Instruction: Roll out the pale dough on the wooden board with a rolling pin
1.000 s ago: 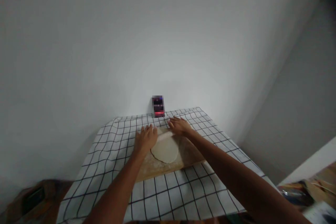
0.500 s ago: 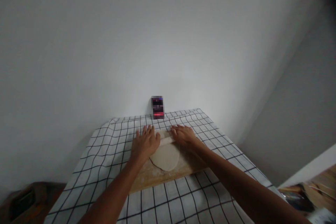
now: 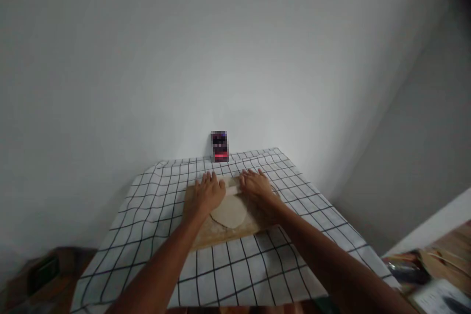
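Note:
A pale rolling pin [image 3: 232,190] lies across a flattened sheet of dough [image 3: 231,213], its middle showing between my hands. My left hand [image 3: 209,191] rests palm down over the pin's left end, fingers stretched forward and thumb out to the side. Over the right end lies my right hand [image 3: 256,186], palm down too, its fingers extended past the pin. Both ends of the pin are hidden under the hands. Beneath the dough is a wooden board [image 3: 206,241] with whitish smears on it.
A white cloth with black grid lines [image 3: 228,274] covers the table. At its back edge a pixelated dark upright object [image 3: 220,147] leans near the wall [image 3: 235,59]. A brown box-like thing [image 3: 44,274] stands low at left; blurred items [image 3: 419,274] lie low at right.
The whole view has shifted slightly, with the table's front edge now showing. Both hands stay on the rolling pin, a little closer to the far side of the board in the picture.

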Motion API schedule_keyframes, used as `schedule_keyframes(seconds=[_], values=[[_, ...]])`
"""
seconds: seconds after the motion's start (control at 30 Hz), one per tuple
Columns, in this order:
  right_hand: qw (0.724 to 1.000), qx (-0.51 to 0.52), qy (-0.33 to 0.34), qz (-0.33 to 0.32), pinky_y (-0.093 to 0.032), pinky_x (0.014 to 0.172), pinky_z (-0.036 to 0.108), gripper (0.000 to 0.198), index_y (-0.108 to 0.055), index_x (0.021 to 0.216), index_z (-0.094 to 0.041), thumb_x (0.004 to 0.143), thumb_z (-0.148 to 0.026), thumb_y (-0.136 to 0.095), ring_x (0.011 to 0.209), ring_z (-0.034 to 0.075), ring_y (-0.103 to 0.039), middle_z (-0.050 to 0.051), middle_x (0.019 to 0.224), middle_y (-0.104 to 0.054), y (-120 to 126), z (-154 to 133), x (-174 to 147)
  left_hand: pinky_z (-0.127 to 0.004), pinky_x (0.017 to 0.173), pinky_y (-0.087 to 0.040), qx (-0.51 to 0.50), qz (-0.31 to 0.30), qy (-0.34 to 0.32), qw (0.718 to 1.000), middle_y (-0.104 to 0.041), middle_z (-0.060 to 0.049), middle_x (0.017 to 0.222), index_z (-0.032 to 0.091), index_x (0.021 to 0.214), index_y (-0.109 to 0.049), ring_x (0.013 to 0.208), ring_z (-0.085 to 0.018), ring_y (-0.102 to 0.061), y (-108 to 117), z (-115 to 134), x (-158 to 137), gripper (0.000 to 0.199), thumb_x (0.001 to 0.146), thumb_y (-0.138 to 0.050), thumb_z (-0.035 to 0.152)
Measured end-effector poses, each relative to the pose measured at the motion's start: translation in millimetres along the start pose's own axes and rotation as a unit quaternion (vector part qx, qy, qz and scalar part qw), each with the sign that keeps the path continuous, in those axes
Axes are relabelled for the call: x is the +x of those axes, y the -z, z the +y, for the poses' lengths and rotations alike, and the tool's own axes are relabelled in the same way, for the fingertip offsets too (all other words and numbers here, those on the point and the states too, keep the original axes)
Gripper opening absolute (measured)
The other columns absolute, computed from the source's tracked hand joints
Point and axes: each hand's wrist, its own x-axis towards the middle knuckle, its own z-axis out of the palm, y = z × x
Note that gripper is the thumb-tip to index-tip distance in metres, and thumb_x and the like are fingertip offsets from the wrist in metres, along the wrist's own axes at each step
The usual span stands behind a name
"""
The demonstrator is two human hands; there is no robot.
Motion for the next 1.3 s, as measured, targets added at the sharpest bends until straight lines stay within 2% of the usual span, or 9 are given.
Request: schedule_keyframes(seconds=[0.1, 0.2, 0.33, 0.47, 0.57, 0.7, 0.9, 1.07, 1.3], values=[[0.998, 0.001, 0.029, 0.064, -0.024, 0.140, 0.055, 0.055, -0.066, 0.158, -0.020, 0.119, -0.032, -0.029, 0.163, 0.027, -0.047, 0.011, 0.170, -0.058, 1, -2, -16, -0.054, 0.135, -0.036, -0.014, 0.051, -0.054, 0.997, -0.050, -0.019, 0.174, 0.011, 0.169, -0.050, 0.164, -0.032, -0.047, -3, 1, -9, 0.063, 0.112, -0.038, 0.034], [0.999, -0.013, 0.038, 0.023, -0.035, 0.136, 0.053, 0.049, -0.077, 0.141, -0.017, 0.116, -0.025, -0.036, 0.150, 0.028, -0.062, 0.015, 0.153, -0.073, -1, -2, -29, -0.054, 0.130, -0.044, -0.010, 0.035, -0.014, 0.999, -0.060, -0.023, 0.166, 0.007, 0.159, -0.061, 0.157, -0.034, -0.056, -8, 0, -19, 0.058, 0.112, -0.036, 0.029], [0.994, -0.003, 0.039, 0.098, -0.029, 0.140, 0.054, 0.052, -0.064, 0.160, -0.021, 0.118, -0.030, -0.035, 0.164, 0.026, -0.046, 0.010, 0.171, -0.056, -2, -6, -36, -0.052, 0.134, -0.040, -0.032, 0.103, -0.103, 0.989, -0.055, -0.014, 0.172, 0.016, 0.164, -0.057, 0.163, -0.030, -0.049, -9, -1, -29, 0.058, 0.113, -0.036, 0.034], [1.000, 0.009, -0.004, 0.018, -0.026, 0.141, 0.057, 0.055, -0.064, 0.160, -0.020, 0.117, -0.028, -0.031, 0.163, 0.027, -0.048, 0.011, 0.170, -0.057, 4, -19, -53, -0.053, 0.132, -0.045, -0.039, 0.065, -0.083, 0.994, -0.066, -0.015, 0.162, 0.015, 0.155, -0.066, 0.157, -0.029, -0.056, -2, 4, -50, 0.056, 0.114, -0.031, 0.027], [0.999, 0.032, 0.010, 0.020, -0.019, 0.145, 0.053, 0.061, -0.044, 0.176, -0.037, 0.117, -0.045, -0.027, 0.172, 0.022, -0.028, -0.001, 0.182, -0.035, 2, -20, -90, -0.057, 0.139, -0.032, -0.045, 0.118, -0.121, 0.985, -0.053, -0.011, 0.174, 0.019, 0.169, -0.052, 0.165, -0.029, -0.045, -5, 7, -88, 0.059, 0.115, -0.033, 0.031], [0.998, 0.048, 0.024, 0.017, -0.015, 0.145, 0.057, 0.063, -0.033, 0.179, -0.046, 0.117, -0.050, -0.022, 0.174, 0.021, -0.018, -0.010, 0.184, -0.028, -3, -6, -121, -0.058, 0.138, -0.034, -0.056, 0.127, -0.137, 0.981, -0.050, -0.009, 0.176, 0.024, 0.174, -0.045, 0.164, -0.029, -0.047, -12, 7, -125, 0.061, 0.114, -0.034, 0.029], [0.999, 0.015, 0.012, 0.027, -0.018, 0.141, 0.064, 0.060, -0.052, 0.172, -0.026, 0.118, -0.042, -0.030, 0.172, 0.031, -0.028, 0.006, 0.180, -0.044, 4, 9, -45, -0.057, 0.136, -0.034, -0.045, 0.064, -0.078, 0.994, -0.056, -0.010, 0.172, 0.024, 0.167, -0.055, 0.160, -0.031, -0.051, 9, 4, -73, 0.056, 0.117, -0.036, 0.041], [0.999, 0.020, 0.011, -0.029, -0.042, 0.127, 0.044, 0.063, -0.078, 0.139, -0.016, 0.121, -0.043, -0.023, 0.150, 0.028, -0.060, 0.015, 0.157, -0.069, 15, -1, 48, -0.062, 0.130, -0.039, -0.028, 0.085, -0.033, 0.995, -0.064, -0.016, 0.163, 0.020, 0.164, -0.058, 0.150, -0.035, -0.060, 12, -11, 3, 0.058, 0.118, -0.034, 0.045], [0.997, 0.025, 0.029, -0.068, -0.043, 0.115, 0.037, 0.063, -0.075, 0.138, -0.013, 0.122, -0.047, -0.024, 0.136, 0.026, -0.067, 0.017, 0.149, -0.073, 11, -2, 111, -0.065, 0.123, -0.047, -0.070, 0.011, 0.052, 0.996, -0.069, -0.018, 0.158, 0.020, 0.163, -0.057, 0.145, -0.037, -0.065, -1, -33, 67, 0.060, 0.117, -0.028, 0.047]])
